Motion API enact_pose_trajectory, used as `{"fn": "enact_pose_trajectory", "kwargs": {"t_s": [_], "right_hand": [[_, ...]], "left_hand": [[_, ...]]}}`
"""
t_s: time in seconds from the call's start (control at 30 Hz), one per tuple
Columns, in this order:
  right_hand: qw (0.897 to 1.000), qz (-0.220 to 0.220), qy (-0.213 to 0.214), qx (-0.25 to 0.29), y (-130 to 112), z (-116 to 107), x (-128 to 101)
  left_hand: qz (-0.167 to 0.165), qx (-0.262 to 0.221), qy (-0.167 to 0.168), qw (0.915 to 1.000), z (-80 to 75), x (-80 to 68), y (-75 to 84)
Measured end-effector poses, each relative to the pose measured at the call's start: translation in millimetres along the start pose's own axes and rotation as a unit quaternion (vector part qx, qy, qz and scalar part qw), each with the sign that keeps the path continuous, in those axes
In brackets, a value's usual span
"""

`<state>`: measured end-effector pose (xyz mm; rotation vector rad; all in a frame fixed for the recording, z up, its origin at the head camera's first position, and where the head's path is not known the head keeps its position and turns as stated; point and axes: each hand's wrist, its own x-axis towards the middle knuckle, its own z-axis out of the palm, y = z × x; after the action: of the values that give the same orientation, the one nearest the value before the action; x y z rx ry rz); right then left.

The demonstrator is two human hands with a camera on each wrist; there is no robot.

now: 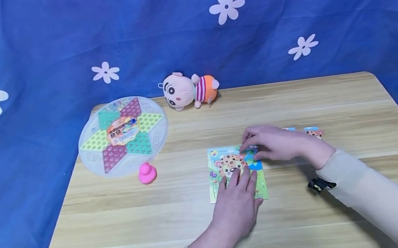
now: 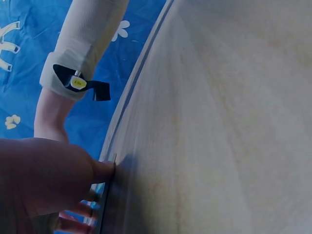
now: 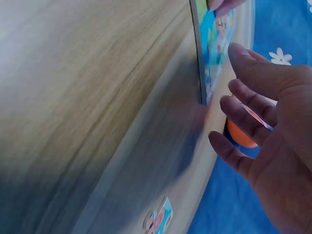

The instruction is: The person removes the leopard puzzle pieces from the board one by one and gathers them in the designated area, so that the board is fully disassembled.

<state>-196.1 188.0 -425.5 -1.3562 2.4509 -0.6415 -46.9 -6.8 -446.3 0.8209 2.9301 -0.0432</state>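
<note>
The puzzle (image 1: 235,173) lies flat mid-surface (image 1: 122,229). The left hand (image 1: 236,208) rests on it, fingers straight, pressing it down. The right hand (image 1: 277,143) pinches a piece (image 1: 251,149) at the puzzle's far right corner. Two loose pieces (image 1: 313,131) lie just beyond that wrist.

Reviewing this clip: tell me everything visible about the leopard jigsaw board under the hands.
The puzzle board is a flat, thin rectangular card lying on the wooden table, near its middle. It shows a spotted cartoon leopard face on blue and green ground with a pale green border. The left hand rests straight fingers on its lower half; the right hand pinches a small piece at its upper right corner. More loose pieces lie to its right.
</note>
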Motion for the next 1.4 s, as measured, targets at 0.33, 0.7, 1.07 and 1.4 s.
{"fn": "enact_pose_trajectory", "kwargs": {"t_s": [0.33, 0.7, 1.07, 1.4], "right_hand": [[0.999, 0.015, -0.042, 0.003, 4.6, 3.6, 11.4], [0.997, 0.028, -0.066, 0.009, 7.8, 2.2, 16.7], [0.993, 0.034, -0.09, 0.065, 4.9, 1.5, 26.1], [0.989, 0.057, -0.08, 0.107, 5.2, 2.3, 22.1]], "left_hand": [[0.009, 0.005, -0.035, 0.9993, -2.4, 2.0, -0.7], [0.013, 0.019, -0.044, 0.9988, -2.0, 0.7, -0.7], [0.008, 0.023, -0.037, 0.999, 0.4, 0.1, -2.1], [0.007, 0.022, -0.035, 0.9991, 2.1, -0.4, -2.9]]}}
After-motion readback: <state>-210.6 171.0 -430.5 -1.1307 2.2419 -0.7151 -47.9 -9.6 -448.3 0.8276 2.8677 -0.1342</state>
